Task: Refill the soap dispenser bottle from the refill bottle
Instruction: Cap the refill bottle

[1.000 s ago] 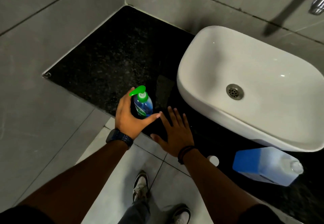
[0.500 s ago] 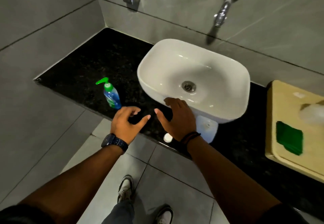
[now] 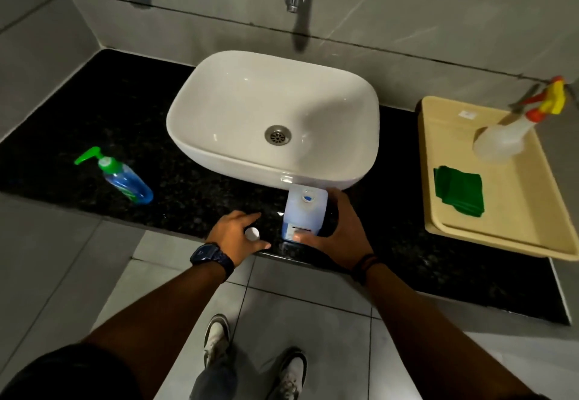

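Left hand: fingers closed on small white round cap, at counter edge.
Right hand: wrapped round translucent rectangular refill bottle of blue liquid, upright, open-mouthed, just before white oval basin.
Risk: uncapped bottle near black granite counter edge; a knock would likely spill it.
Blue soap dispenser bottle with green pump: well apart, left; pump appears fitted.
Right: beige tray, green cloth, spray bottle.
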A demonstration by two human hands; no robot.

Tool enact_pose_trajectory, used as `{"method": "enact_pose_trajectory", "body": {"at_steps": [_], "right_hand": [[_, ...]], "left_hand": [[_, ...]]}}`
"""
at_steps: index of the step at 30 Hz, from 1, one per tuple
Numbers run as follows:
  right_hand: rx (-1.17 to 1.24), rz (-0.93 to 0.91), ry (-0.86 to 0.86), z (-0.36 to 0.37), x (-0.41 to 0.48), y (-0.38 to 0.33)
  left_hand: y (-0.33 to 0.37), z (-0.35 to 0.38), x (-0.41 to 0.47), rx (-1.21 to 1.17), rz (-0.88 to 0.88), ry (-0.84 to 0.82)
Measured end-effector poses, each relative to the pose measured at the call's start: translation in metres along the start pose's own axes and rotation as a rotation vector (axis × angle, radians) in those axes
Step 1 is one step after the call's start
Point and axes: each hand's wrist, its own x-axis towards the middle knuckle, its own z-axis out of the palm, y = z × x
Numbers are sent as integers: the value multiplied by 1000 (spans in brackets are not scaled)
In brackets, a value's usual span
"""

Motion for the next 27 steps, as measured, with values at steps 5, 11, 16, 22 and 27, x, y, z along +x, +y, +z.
{"method": "enact_pose_trajectory", "body": {"at_steps": [5,11,16,22,27], "right_hand": [[-7,48,-28,18,7,13],[7,95,40,23,8,17],[-47,53,56,13,8,-1],[-155,-52,168,-13,28,-62],[-191,-158,273,-46,50,-124]], "left_hand": [[3,7,2,55,82,-12],[3,4,2,75,101,31],[46,-39,14,-351,52,278],[133,-127,41,-605,214,332],[188,-187,49,-542,457,377]]}}
